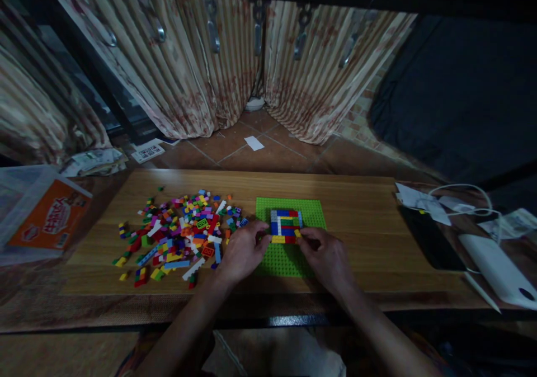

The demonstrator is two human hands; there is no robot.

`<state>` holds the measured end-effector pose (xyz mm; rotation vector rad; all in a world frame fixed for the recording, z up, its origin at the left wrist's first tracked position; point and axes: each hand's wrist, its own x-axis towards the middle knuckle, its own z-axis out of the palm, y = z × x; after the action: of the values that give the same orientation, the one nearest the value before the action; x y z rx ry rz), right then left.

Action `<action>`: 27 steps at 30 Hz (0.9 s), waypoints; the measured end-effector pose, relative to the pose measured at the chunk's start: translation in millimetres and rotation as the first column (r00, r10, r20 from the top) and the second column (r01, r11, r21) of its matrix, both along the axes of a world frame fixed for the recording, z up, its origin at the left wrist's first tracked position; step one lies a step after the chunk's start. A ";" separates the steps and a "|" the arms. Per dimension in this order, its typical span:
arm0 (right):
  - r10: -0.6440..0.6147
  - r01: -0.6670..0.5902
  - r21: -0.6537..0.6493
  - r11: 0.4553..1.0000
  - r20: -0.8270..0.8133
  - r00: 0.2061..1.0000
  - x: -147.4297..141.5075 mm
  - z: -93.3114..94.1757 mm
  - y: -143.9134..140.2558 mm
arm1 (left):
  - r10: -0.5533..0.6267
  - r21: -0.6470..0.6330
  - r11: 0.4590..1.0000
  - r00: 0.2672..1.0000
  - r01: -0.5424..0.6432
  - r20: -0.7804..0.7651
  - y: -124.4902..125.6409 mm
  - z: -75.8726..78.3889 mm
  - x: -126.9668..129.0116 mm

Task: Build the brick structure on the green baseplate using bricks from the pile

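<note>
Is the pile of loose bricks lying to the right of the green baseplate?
No, the loose bricks lie on the wooden board to the left of the green baseplate.

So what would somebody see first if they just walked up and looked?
Probably the bright green baseplate in the middle of the wooden board, with a small multicoloured brick build on it. The left hand and right hand both touch its near edge. Left of them sprawls a big pile of loose coloured bricks.
</note>
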<state>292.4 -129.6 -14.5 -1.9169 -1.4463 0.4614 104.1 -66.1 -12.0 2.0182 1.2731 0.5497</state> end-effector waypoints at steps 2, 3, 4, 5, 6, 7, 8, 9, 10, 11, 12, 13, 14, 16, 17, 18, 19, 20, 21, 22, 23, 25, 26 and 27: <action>-0.010 0.010 0.010 1.000 -0.016 1.000 0.2 -1.3 0.0 | -0.018 0.009 1.000 1.000 0.019 -0.008 -0.1 -2.4 -0.4; -0.014 0.014 0.015 1.000 -0.028 1.000 0.4 -2.0 0.2 | -0.025 0.016 1.000 1.000 0.025 -0.008 -0.1 -3.7 -0.6; -0.014 0.015 0.021 1.000 -0.042 0.999 0.7 -2.9 0.6 | -0.029 0.025 0.999 1.000 0.029 -0.006 -0.1 -4.9 -0.7; -0.009 0.011 0.027 1.000 -0.054 0.998 0.8 -3.8 1.0 | -0.031 0.034 0.999 1.000 0.031 -0.004 -0.1 -5.7 -0.6; 0.001 0.001 0.031 1.000 -0.067 0.998 0.9 -4.7 1.4 | -0.032 0.042 0.999 0.999 0.032 -0.003 -0.2 -6.3 -0.5; 0.009 -0.006 0.032 0.999 -0.078 0.997 0.7 -5.4 1.8 | -0.030 0.049 0.998 1.000 0.030 -0.001 -0.3 -6.6 -0.3; 0.013 -0.010 0.031 0.999 -0.088 0.996 0.5 -6.1 2.1 | -0.029 0.053 0.998 1.000 0.029 0.001 -0.4 -6.6 -0.1; 0.013 -0.011 0.028 1.000 -0.099 0.995 0.3 -6.5 2.3 | -0.029 0.056 0.998 1.000 0.028 0.004 -0.5 -6.4 0.2; 0.014 -0.012 0.023 1.000 -0.110 0.994 0.0 -6.7 2.3 | -0.029 0.059 0.998 1.000 0.029 0.008 -0.7 -6.1 0.4; 0.015 -0.013 0.019 1.000 -0.118 0.993 -0.1 -6.7 2.2 | -0.029 0.062 0.998 1.000 0.028 0.011 -1.0 -5.8 0.6; 0.018 -0.016 0.015 1.000 -0.122 0.992 -0.1 -6.5 2.0 | -0.028 0.064 0.998 1.000 0.028 0.012 -1.2 -5.5 0.8; 0.025 -0.023 0.013 1.000 -0.122 0.992 0.2 -6.1 1.6 | -0.030 0.065 0.997 0.999 0.029 0.011 -1.4 -5.1 1.0; 0.037 -0.035 0.013 0.999 -0.120 0.992 0.7 -5.6 1.2 | -0.032 0.066 0.997 0.999 0.032 0.009 -1.5 -4.9 1.1; 0.056 -0.055 0.019 0.998 -0.118 0.991 2.3 -4.6 0.6 | -0.033 0.065 0.997 0.999 0.032 0.005 -1.7 -4.3 1.2; 0.056 -0.054 0.023 0.998 -0.119 0.991 3.4 -4.5 0.7 | -0.033 0.065 0.997 0.999 0.033 0.003 -1.7 -3.9 1.2; 0.047 -0.044 0.024 0.999 -0.120 0.992 4.5 -4.7 1.0 | -0.032 0.066 0.997 1.000 0.032 0.000 -1.7 -3.6 1.1; 0.025 -0.022 0.023 1.000 -0.124 0.992 5.7 -5.3 1.6 | -0.030 0.066 0.997 1.000 0.031 -0.004 -1.6 -3.3 1.1; -0.006 0.009 0.019 1.000 -0.131 0.991 6.8 -6.1 2.4 | -0.029 0.067 0.997 1.000 0.030 -0.008 -1.4 -3.0 1.0; -0.039 0.042 0.013 0.999 -0.139 0.990 7.9 -7.2 3.4 | -0.029 0.068 0.997 1.000 0.030 -0.012 -1.3 -2.8 0.9; -0.070 0.071 0.006 0.997 -0.147 0.987 8.8 -8.3 4.5 | -0.030 0.068 0.997 0.999 0.031 -0.014 -1.2 -2.6 0.8; -0.094 0.094 -0.003 0.996 -0.154 0.984 9.5 -9.3 5.5 | -0.032 0.069 0.997 0.999 0.033 -0.015 -1.2 -2.5 0.8; -0.120 0.117 -0.026 0.993 -0.152 0.981 10.1 -10.0 7.3 | -0.032 0.072 0.997 0.999 0.033 -0.015 -1.3 -2.5 0.9; -0.119 0.114 -0.040 0.993 -0.139 0.983 10.1 -9.6 8.0 | -0.031 0.075 0.997 0.999 0.032 -0.017 -1.4 -2.5 1.0; -0.113 0.107 -0.057 0.993 -0.121 0.986 9.8 -8.9 8.7 | -0.031 0.078 0.996 0.999 0.032 -0.019 -1.6 -2.5 1.1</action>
<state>302.2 -120.9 -23.4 -1.9597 -1.2536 0.5592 105.2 -67.7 -14.5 2.1086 1.2461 0.5760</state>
